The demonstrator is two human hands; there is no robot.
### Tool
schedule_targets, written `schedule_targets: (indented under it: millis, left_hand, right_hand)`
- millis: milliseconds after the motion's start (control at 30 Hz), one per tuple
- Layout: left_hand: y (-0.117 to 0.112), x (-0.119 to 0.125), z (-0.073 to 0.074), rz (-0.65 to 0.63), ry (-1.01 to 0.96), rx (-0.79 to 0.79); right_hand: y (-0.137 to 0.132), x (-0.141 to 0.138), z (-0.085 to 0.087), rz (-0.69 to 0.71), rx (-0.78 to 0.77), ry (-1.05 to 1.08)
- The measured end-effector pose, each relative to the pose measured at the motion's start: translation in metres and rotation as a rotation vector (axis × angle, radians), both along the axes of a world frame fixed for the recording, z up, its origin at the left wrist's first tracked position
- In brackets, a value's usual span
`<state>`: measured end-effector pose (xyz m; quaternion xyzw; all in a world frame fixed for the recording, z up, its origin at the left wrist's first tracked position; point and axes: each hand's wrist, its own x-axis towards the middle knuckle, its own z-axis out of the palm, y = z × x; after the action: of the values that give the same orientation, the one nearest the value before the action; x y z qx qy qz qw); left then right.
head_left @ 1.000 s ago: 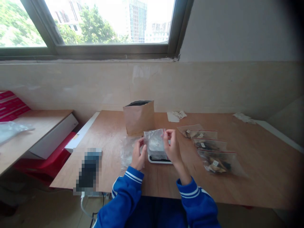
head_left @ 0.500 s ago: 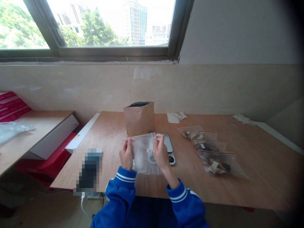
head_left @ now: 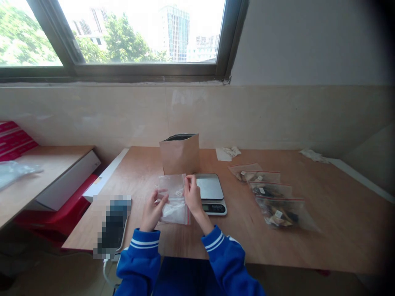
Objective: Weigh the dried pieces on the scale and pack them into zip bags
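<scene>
Clear bag (head_left: 174, 204) stretches from left fingers (head_left: 163, 201) to right fingers (head_left: 187, 187).

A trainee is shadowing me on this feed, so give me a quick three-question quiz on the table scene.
1. Which edge of the labelled clear bag is the right hand at? A) the red-striped edge; B) the edge opposite it.
2. True or false: the brown paper bag is lying flat on its side.
3. Fill in: in the picture, the filled bags lie to the ____ of the scale.

Key: 1. A. 2. False; the brown paper bag stands upright. 3. Right.
</scene>
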<state>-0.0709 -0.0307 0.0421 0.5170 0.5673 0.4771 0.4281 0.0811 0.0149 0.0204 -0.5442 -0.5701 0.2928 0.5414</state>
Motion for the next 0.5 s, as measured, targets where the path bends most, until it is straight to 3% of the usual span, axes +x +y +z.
schedule_targets:
  millis: [133,200,333,433,500]
  left_hand:
    - [0.005,-0.008,-0.005,0.042,0.168,0.013]
    - [0.01,-0.011,-0.014,0.091,0.33,0.058]
    - [0.019,-0.014,-0.031,0.258,0.73,0.232]
    - [0.019,-0.009,-0.032,0.363,0.902,0.326]
    - [0.016,-0.003,-0.029,0.328,0.981,0.358]
  right_hand:
    - [-0.014,0.033,0.002,0.064,-0.037,-0.021]
    - [-0.023,0.071,0.004,-0.029,0.025,-0.115]
    - [-0.04,0.181,-0.002,-0.238,0.122,-0.451]
    - [-0.05,0.27,-0.018,-0.371,0.056,-0.673]
    - [-0.054,0.318,-0.031,-0.402,-0.023,-0.8]
